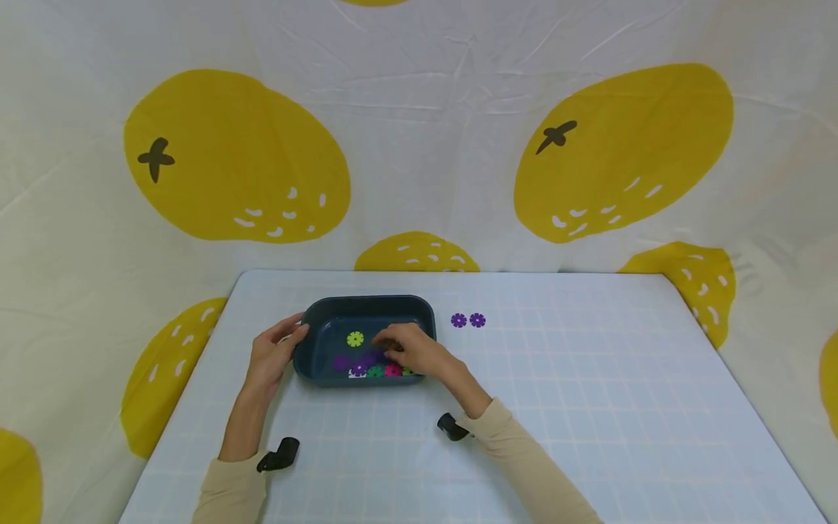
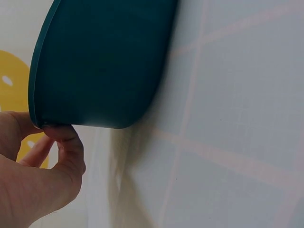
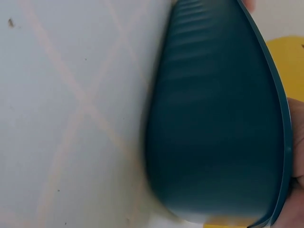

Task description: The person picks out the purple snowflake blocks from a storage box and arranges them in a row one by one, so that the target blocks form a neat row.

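One dark teal tray [image 1: 327, 309] sits on the gridded desk [image 1: 589, 407], left of centre, and holds six visible flower-shaped discs — one yellow-green disc [image 1: 355, 339], three purple discs [image 1: 341, 362], one green disc [image 1: 375, 372] and one pink disc [image 1: 393, 370]. The left hand [image 1: 271, 356] grips the tray's left rim with curled fingers, while the right hand [image 1: 412, 349] reaches into the tray with fingers bent over the discs — whether it pinches one cannot be told. Two more purple discs [image 1: 468, 320] lie side by side on the desk just right of the tray.
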Available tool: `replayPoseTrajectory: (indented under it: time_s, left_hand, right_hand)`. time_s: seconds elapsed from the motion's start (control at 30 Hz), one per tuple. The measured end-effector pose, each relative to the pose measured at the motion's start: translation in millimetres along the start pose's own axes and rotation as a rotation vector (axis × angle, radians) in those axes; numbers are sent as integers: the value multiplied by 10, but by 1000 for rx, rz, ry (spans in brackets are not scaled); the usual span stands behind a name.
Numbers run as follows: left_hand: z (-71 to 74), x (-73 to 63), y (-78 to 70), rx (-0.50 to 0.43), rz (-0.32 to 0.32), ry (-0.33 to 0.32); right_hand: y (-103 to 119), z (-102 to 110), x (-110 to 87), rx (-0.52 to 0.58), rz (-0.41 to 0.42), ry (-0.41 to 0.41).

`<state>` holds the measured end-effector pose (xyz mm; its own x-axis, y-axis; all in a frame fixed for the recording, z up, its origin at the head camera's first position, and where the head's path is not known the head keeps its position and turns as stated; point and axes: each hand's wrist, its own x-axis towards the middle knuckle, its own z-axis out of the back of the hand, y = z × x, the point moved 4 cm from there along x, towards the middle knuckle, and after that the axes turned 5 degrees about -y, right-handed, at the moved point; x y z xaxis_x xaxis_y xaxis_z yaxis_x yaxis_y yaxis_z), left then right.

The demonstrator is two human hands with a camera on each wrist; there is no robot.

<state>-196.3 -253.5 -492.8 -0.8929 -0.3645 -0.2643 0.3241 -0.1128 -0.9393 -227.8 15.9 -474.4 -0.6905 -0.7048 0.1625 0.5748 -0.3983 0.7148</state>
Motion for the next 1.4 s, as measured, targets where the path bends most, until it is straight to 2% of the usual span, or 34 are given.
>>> replayPoseTrajectory:
  time_s: [0.23, 0.53, 0.8, 0.93, 1.13, 1.4]
  left_hand:
    - [-20, -4, -10, 0, -3, 10]
    - [-8, -7, -16, -6, -6, 5]
    - [-12, 8, 9, -7, 5, 13]
    - [-24, -2, -1, 4, -2, 8]
    - [-17, -16, -27, 21, -4, -3]
    - [-10, -19, -10, 31, 16, -1]
  right_hand:
    - [12, -10, -4, 7, -15, -18]
    - [12, 3, -15, -58, 4, -174]
    - [3, 71, -48, 29, 29, -251]
    - [-13, 140, -70, 76, 15, -258]
    - [-44, 268, -140, 57, 1, -262]
    - [-125, 418, -243, 109, -16, -330]
